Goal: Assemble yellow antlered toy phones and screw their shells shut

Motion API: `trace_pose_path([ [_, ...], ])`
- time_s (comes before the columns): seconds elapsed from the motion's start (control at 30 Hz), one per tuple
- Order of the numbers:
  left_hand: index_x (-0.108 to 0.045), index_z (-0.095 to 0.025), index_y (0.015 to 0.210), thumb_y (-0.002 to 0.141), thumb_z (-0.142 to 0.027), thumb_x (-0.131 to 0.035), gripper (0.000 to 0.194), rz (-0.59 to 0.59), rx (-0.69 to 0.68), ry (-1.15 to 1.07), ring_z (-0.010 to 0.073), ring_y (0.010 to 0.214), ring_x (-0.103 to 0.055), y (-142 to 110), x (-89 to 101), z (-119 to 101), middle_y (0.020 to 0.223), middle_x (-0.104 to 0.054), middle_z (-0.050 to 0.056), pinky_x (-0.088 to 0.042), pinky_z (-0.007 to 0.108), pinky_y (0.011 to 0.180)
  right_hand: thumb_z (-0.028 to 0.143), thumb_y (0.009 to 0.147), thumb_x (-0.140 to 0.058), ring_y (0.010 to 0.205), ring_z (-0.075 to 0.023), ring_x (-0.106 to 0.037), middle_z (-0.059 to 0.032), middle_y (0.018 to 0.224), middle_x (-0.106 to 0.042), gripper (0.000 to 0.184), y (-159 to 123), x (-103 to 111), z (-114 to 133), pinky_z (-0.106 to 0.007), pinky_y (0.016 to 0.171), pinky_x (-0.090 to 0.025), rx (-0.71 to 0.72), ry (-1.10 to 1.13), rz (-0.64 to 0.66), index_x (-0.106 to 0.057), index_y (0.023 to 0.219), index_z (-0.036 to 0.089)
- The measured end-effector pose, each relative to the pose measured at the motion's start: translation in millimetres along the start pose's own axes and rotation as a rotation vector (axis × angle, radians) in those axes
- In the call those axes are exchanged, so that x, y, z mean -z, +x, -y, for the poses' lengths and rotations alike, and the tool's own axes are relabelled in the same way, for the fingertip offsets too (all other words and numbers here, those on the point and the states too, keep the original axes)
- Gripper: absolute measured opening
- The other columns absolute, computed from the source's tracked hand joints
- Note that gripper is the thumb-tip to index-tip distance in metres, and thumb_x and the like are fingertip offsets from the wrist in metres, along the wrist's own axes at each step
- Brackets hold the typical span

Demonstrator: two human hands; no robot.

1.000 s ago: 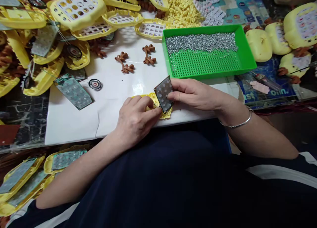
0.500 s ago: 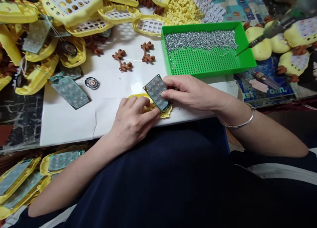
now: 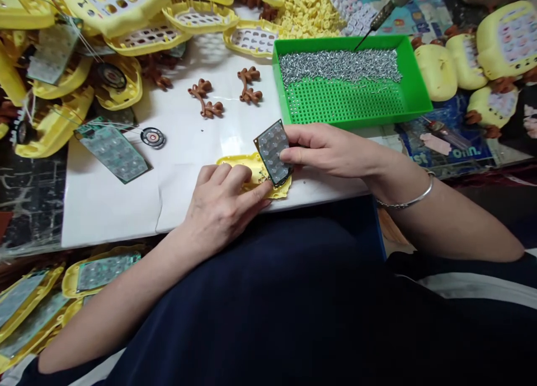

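Between the thumb and fingers of my right hand (image 3: 325, 151) is a green circuit board (image 3: 272, 151) with a translucent grey keypad on its face, tilted upright. Its lower end meets a yellow plastic shell (image 3: 243, 161) lying on the white work surface near my body. My left hand (image 3: 224, 201) grips the shell's near side, its fingers curled over it. The left index finger reaches out to the board's lower corner. Part of the shell is hidden under that hand and the board.
A green tray (image 3: 352, 117) of small screws stands behind my right hand. Two brown antler-shaped parts (image 3: 205, 99) and another circuit board (image 3: 113, 151) with a wired speaker (image 3: 153, 137) lie to the left. Yellow shells (image 3: 113, 11) pile up beyond. A hanging electric screwdriver (image 3: 381, 15) points into the tray.
The circuit board has turned more upright and shifted slightly right with my right hand. My left hand stays nearly in place. The hanging screwdriver has swung left and away from me.
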State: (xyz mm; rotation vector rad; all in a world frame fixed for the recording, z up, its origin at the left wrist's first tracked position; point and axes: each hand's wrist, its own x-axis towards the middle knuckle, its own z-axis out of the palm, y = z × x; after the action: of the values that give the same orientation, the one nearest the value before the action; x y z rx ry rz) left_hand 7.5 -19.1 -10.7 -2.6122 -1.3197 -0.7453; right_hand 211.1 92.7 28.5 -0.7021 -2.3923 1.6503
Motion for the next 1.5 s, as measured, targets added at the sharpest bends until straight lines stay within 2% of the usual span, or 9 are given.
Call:
trace_pose_path([
  [0.2, -0.068, -0.024, 0.104, 0.092, -0.034, -0.060, 0.018, -0.016, -0.008, -0.009, 0.0189, 0.075, -0.051, -1, -1.1, 1, 0.085, -0.060, 0.004, -0.036, 0.034, 0.070, 0.026, 0.096, -0.044, 0.082, -0.0114, -0.053, -0.0036, 0.099, -0.065, 0.022, -2, 3, -2, -0.023, 0.076, -0.045, 0.040, -0.001, 0.031, -0.059, 0.107, 0.014],
  [0.33, -0.068, -0.023, 0.104, 0.091, -0.033, -0.060, 0.018, -0.019, -0.012, -0.019, 0.0196, 0.075, -0.051, -1, -1.3, 2, 0.084, -0.061, 0.005, -0.035, 0.034, 0.069, 0.028, 0.096, -0.044, 0.082, -0.0117, -0.053, -0.0036, 0.099, -0.065, 0.021, -2, 4, 3, -0.023, 0.075, -0.044, 0.032, -0.105, 0.038, -0.058, 0.103, 0.013],
  [0.53, -0.068, -0.022, 0.099, 0.091, -0.034, -0.061, 0.016, -0.031, -0.016, -0.024, 0.0195, 0.073, -0.051, 0, -1.1, 1, 0.083, -0.061, 0.005, -0.035, 0.034, 0.069, 0.022, 0.095, -0.044, 0.075, -0.0086, -0.049, -0.0004, 0.087, -0.061, 0.014, 1, 3, 12, -0.021, 0.071, -0.039, -0.024, -0.240, 0.022, -0.055, 0.092, 0.013],
  [0.77, -0.068, -0.023, 0.102, 0.093, -0.035, -0.059, 0.018, -0.017, 0.001, -0.029, 0.0186, 0.075, -0.050, -1, -1.8, 0, 0.084, -0.059, 0.004, -0.034, 0.033, 0.070, 0.020, 0.096, -0.043, 0.078, -0.0094, -0.048, -0.0001, 0.085, -0.059, 0.013, 5, 6, 12, -0.021, 0.073, -0.037, -0.012, -0.233, 0.063, -0.053, 0.089, 0.014],
  [1.2, -0.069, -0.023, 0.101, 0.093, -0.035, -0.057, 0.019, -0.003, -0.014, 0.019, 0.0190, 0.074, -0.052, 0, -0.9, 0, 0.084, -0.061, 0.005, -0.037, 0.034, 0.068, 0.020, 0.095, -0.047, 0.073, -0.0095, -0.045, 0.0007, 0.079, -0.056, 0.013, 15, 4, 27, -0.023, 0.069, -0.031, -0.143, -0.472, 0.099, -0.053, 0.084, 0.015],
  [1.33, -0.066, -0.021, 0.107, 0.092, -0.030, -0.059, 0.018, 0.021, -0.020, -0.064, 0.0191, 0.076, -0.055, -3, 3.7, 2, 0.088, -0.062, 0.006, -0.042, 0.034, 0.069, 0.023, 0.093, -0.051, 0.071, -0.0102, -0.045, -0.0002, 0.078, -0.057, 0.015, 18, 1, 33, -0.024, 0.066, -0.029, -0.214, -0.582, 0.098, -0.054, 0.081, 0.015],
  [1.43, -0.061, -0.019, 0.112, 0.087, -0.021, -0.065, 0.025, -0.064, -0.021, -0.190, 0.0209, 0.087, -0.060, -11, 12.2, 10, 0.099, -0.064, 0.009, -0.048, 0.036, 0.076, 0.026, 0.094, -0.051, 0.072, -0.0120, -0.049, -0.0021, 0.079, -0.060, 0.017, 20, -3, 37, -0.026, 0.066, -0.029, -0.225, -0.660, 0.096, -0.059, 0.083, 0.015],
  [1.5, -0.056, -0.022, 0.120, 0.083, -0.024, -0.071, 0.040, -0.126, 0.054, -0.195, 0.0252, 0.100, -0.060, -17, 17.6, 17, 0.110, -0.062, 0.012, -0.050, 0.040, 0.084, 0.028, 0.094, -0.052, 0.075, -0.0135, -0.052, -0.0041, 0.083, -0.062, 0.019, 23, -6, 39, -0.027, 0.067, -0.029, -0.234, -0.714, 0.091, -0.063, 0.086, 0.015],
])
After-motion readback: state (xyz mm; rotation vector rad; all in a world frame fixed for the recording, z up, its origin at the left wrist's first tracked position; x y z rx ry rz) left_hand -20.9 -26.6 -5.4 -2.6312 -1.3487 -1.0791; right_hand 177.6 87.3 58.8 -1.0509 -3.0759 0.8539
